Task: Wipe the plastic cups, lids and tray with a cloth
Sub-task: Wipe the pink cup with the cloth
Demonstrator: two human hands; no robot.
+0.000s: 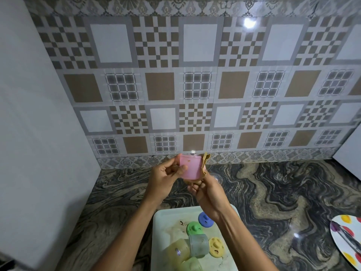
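No readable text is showing anywhere: no words, labels, brand names or numbers on anything in view, from twelve o'clock round to six.

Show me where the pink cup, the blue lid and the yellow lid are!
pink cup (190, 169): head view, on its side wall.
blue lid (204, 219): head view, on its top by the knob.
yellow lid (216, 246): head view, on its top face.
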